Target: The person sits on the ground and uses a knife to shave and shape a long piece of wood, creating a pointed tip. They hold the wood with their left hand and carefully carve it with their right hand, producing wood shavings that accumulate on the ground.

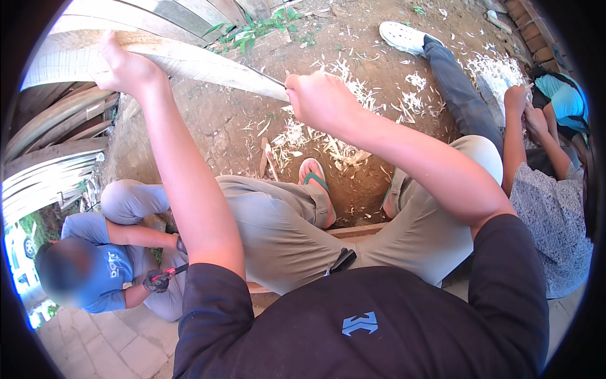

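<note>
A long pale strip of split wood or bamboo point(208, 69) runs from the far left toward the middle, its near end by my right fist. My left hand point(129, 69) is closed on the strip's wide left part, thumb up over it; most of its fingers are hidden. My right hand point(319, 101) is a fist at the strip's right end. From that fist a thin dark blade point(268, 77), which looks like a knife seen edge-on, points left along the strip. Its handle is hidden in my fingers.
Pale shavings point(344, 142) litter the dirt beyond my feet. Stacked slats point(57, 170) stand at left. A gloved person point(113, 265) with a red-handled tool point(165, 273) sits at lower left. Others sit close at right; one trousered leg point(461, 95) stretches outward. A small black item point(344, 259) lies at my lap.
</note>
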`<state>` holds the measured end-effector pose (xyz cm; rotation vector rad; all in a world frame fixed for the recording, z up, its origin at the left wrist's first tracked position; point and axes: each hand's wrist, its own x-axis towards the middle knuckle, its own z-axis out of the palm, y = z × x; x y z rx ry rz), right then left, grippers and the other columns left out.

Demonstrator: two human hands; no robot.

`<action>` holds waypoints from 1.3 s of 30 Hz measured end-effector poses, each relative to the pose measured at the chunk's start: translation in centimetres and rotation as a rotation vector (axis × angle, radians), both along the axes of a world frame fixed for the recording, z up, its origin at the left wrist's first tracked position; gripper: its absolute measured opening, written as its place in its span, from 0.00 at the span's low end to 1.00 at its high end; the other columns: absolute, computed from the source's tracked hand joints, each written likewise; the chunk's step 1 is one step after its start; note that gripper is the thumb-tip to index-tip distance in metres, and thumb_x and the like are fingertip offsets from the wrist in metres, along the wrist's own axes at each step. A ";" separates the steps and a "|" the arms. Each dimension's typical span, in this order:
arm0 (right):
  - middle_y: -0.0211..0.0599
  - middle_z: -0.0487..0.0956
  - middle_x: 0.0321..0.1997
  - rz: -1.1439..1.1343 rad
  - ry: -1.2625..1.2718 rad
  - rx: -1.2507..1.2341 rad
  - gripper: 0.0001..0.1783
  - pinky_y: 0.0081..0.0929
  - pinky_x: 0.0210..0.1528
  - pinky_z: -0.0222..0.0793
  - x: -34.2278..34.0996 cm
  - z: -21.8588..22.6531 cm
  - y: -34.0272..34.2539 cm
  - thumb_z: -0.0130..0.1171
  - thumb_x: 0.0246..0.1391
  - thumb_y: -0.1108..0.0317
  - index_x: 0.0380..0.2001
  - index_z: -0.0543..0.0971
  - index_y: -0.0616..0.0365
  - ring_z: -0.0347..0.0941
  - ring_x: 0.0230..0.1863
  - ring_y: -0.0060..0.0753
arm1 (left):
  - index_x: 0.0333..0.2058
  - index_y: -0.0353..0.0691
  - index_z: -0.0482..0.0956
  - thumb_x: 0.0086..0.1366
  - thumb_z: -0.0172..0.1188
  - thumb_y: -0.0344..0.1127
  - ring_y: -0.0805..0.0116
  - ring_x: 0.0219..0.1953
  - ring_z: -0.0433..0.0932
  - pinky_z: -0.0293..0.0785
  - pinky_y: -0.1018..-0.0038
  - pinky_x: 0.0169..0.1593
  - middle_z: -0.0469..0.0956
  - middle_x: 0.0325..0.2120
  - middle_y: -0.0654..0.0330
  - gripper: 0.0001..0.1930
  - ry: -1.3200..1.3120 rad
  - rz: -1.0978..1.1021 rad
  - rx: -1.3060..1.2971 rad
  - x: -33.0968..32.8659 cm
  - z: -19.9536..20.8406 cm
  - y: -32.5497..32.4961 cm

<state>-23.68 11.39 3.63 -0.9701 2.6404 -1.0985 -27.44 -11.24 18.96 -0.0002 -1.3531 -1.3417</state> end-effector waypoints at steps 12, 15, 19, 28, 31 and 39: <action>0.57 0.84 0.30 -0.031 -0.350 -0.072 0.12 0.47 0.42 0.79 -3.1 1.2 -0.2 0.55 0.60 0.68 0.35 0.85 0.63 0.83 0.33 0.57 | 0.52 0.18 0.70 0.63 0.59 0.31 0.58 0.48 0.79 0.79 0.63 0.49 0.77 0.50 0.43 0.23 0.025 -0.020 -0.008 0.2 -0.2 -1.8; 0.55 0.83 0.27 0.001 -0.139 -0.035 0.12 0.48 0.41 0.79 -2.4 1.4 -0.2 0.55 0.61 0.66 0.36 0.84 0.62 0.83 0.33 0.57 | 0.52 0.18 0.70 0.63 0.59 0.32 0.58 0.47 0.79 0.80 0.63 0.49 0.76 0.50 0.42 0.23 0.042 -0.053 0.012 -0.1 -0.3 -1.9; 0.54 0.82 0.26 0.032 0.060 0.074 0.12 0.47 0.40 0.79 -0.1 2.8 -0.7 0.54 0.62 0.64 0.37 0.83 0.60 0.82 0.35 0.57 | 0.49 0.18 0.70 0.63 0.58 0.32 0.58 0.45 0.80 0.81 0.63 0.47 0.77 0.48 0.42 0.22 0.046 -0.105 -0.040 -0.2 -0.4 -2.6; 0.55 0.83 0.32 -0.025 -0.149 0.259 0.11 0.51 0.43 0.78 -1.2 -2.5 0.5 0.54 0.62 0.65 0.37 0.82 0.61 0.83 0.38 0.58 | 0.44 0.28 0.72 0.65 0.52 0.40 0.57 0.42 0.81 0.80 0.58 0.46 0.77 0.42 0.48 0.18 0.011 -0.098 -0.145 -1.6 0.1 -1.2; 0.55 0.83 0.32 -0.043 -0.146 0.218 0.12 0.52 0.42 0.77 -1.5 -2.2 0.7 0.53 0.63 0.65 0.39 0.82 0.60 0.82 0.37 0.60 | 0.39 0.29 0.74 0.64 0.50 0.48 0.54 0.39 0.80 0.79 0.55 0.44 0.77 0.37 0.48 0.23 -0.033 -0.105 -0.250 -1.8 0.7 -0.3; 0.59 0.81 0.25 -0.091 -0.068 -0.063 0.10 0.53 0.37 0.79 0.3 3.6 1.5 0.52 0.61 0.69 0.36 0.79 0.64 0.82 0.31 0.63 | 0.52 0.27 0.72 0.69 0.50 0.48 0.58 0.47 0.78 0.73 0.62 0.54 0.78 0.46 0.51 0.26 0.083 -0.651 -0.250 -0.8 -0.6 -1.2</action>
